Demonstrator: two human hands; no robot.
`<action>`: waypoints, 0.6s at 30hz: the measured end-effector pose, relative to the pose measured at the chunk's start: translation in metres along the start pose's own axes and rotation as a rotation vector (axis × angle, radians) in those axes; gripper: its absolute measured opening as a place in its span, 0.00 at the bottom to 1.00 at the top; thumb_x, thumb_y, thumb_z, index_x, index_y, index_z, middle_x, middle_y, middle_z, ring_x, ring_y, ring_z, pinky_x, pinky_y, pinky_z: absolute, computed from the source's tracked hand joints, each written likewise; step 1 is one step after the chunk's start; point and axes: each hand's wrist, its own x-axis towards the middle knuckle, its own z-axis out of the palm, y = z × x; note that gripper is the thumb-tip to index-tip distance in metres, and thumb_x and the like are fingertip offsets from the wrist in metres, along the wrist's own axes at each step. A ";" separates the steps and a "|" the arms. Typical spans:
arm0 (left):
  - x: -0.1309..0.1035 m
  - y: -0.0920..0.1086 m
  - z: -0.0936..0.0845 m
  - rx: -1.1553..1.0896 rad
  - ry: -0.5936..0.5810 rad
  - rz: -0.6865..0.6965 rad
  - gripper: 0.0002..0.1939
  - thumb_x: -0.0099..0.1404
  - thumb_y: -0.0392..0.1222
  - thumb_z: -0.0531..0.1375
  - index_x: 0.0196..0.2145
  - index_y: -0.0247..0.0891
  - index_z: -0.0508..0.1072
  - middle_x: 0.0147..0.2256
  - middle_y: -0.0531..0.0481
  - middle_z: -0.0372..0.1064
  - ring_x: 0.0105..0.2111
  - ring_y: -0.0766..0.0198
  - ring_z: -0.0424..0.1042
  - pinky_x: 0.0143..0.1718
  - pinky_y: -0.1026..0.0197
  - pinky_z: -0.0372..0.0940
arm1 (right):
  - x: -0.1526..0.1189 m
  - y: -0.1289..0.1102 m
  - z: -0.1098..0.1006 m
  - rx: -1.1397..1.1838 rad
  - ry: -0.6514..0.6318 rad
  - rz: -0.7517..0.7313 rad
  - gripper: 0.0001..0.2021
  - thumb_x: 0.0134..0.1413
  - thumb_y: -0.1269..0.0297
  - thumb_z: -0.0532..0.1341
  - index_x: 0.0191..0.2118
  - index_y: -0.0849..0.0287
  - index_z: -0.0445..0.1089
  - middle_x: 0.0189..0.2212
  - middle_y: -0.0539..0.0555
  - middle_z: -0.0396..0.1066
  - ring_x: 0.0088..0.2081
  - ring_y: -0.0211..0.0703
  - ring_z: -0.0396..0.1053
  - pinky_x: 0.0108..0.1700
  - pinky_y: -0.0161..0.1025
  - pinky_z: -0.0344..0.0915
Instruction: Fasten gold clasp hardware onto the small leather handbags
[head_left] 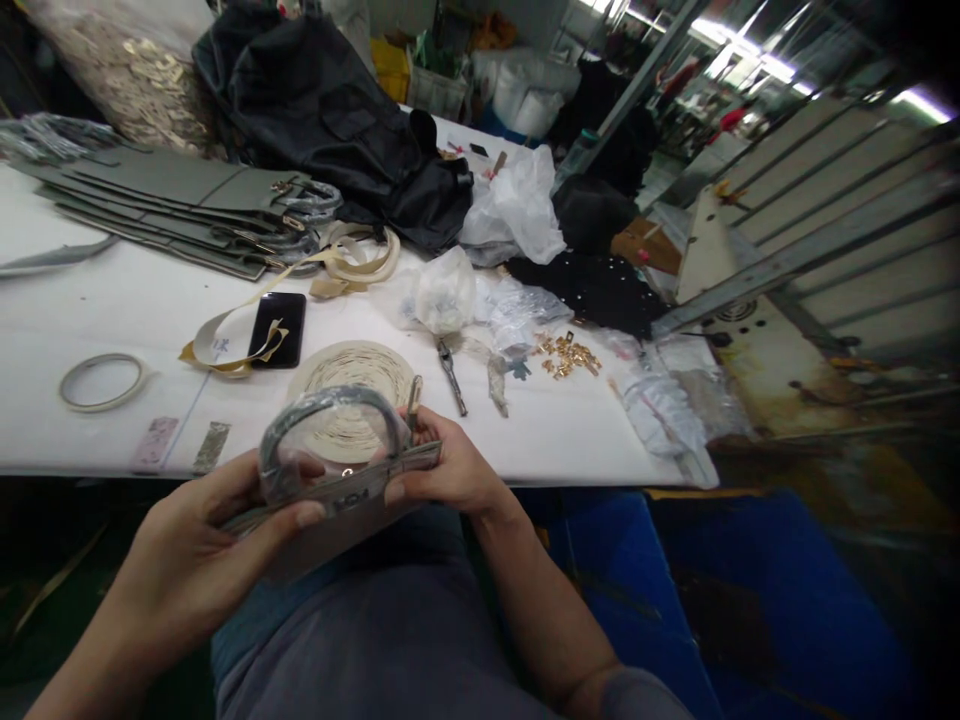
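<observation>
A grey handbag panel [352, 530] with a plastic-wrapped curved handle [330, 400] is held close to my body, below the table's front edge. My left hand [217, 530] grips its left end, thumb on the near face and fingers behind. On the right end my right hand [442, 470] is closed, its thumb pressed on the near face. A small metal piece [415, 395] sticks up by the right fingers; how it is attached I cannot tell. Just behind the handle lies a large coil of cream tape [352, 365].
On the white table [112, 310] lie a phone [289, 325], a tape roll [101, 383], a dark metal tool [451, 378] and gold-coloured fittings [568, 355]. Stacked grey bag pieces [172, 190] are at back left, beside black fabric [315, 110]. Blue bins [622, 590] stand below right.
</observation>
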 end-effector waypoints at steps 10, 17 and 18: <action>0.006 -0.003 0.016 -0.065 -0.025 -0.102 0.35 0.68 0.66 0.79 0.63 0.43 0.82 0.51 0.44 0.85 0.44 0.50 0.87 0.43 0.62 0.83 | 0.009 0.009 -0.002 0.107 0.098 -0.107 0.34 0.45 0.59 0.89 0.54 0.56 0.75 0.40 0.48 0.81 0.35 0.38 0.76 0.40 0.31 0.72; 0.000 -0.005 0.012 0.058 -0.032 0.004 0.24 0.75 0.59 0.75 0.62 0.49 0.82 0.51 0.51 0.86 0.46 0.54 0.87 0.49 0.64 0.81 | 0.008 0.015 -0.007 0.085 0.009 -0.086 0.37 0.45 0.59 0.89 0.58 0.56 0.73 0.45 0.53 0.83 0.44 0.45 0.82 0.48 0.35 0.77; 0.001 -0.005 0.010 0.042 -0.062 0.028 0.22 0.75 0.58 0.75 0.60 0.50 0.83 0.50 0.53 0.86 0.44 0.55 0.87 0.48 0.64 0.81 | 0.008 0.016 -0.008 0.092 -0.004 -0.081 0.38 0.44 0.59 0.89 0.57 0.56 0.73 0.45 0.54 0.83 0.44 0.46 0.83 0.48 0.36 0.78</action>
